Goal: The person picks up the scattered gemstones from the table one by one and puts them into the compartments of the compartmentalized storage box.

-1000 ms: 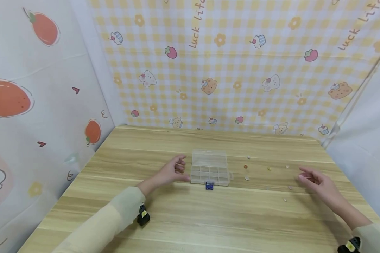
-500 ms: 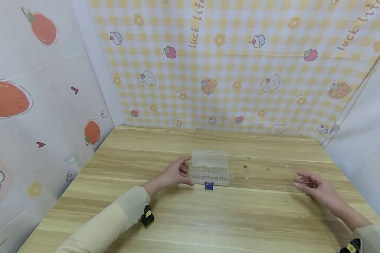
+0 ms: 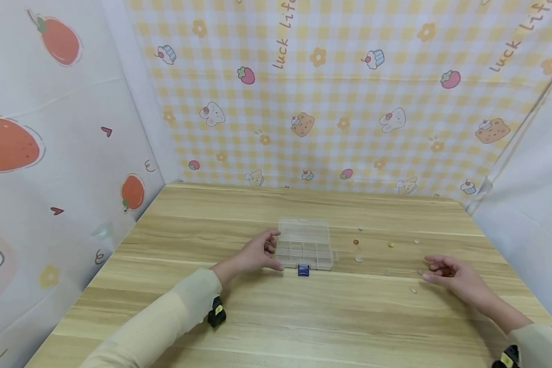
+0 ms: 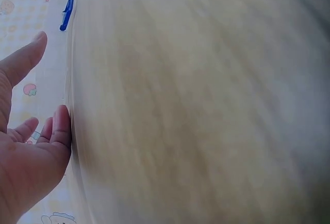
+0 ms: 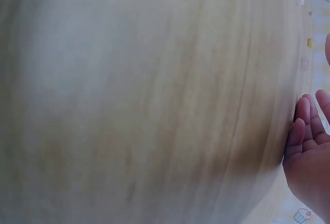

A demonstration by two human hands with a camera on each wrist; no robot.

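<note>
A clear plastic compartment box [image 3: 303,254] lies with its lid [image 3: 303,230] raised at the back and a blue latch [image 3: 303,270] at its front. My left hand [image 3: 257,253] is at the box's left end, thumb by the front corner and fingers by the back; contact is hard to tell. In the left wrist view the thumb stands well apart from the fingers. My right hand [image 3: 462,282] is low over the table, its fingertips beside a small pinkish piece [image 3: 420,272]. In the right wrist view its fingers [image 5: 304,123] look loosely bent, with nothing visibly held.
Several small pieces lie scattered right of the box, among them an orange-red one [image 3: 356,242], a yellow one [image 3: 390,245], a clear one [image 3: 358,259] and a pale one [image 3: 413,290]. Printed cloth [image 3: 331,92] hangs behind the wooden table [image 3: 331,322].
My left hand has moved right, up to the box's left end. The right hand has moved left and slightly nearer, to the pinkish piece. Box and pieces stay in place.
</note>
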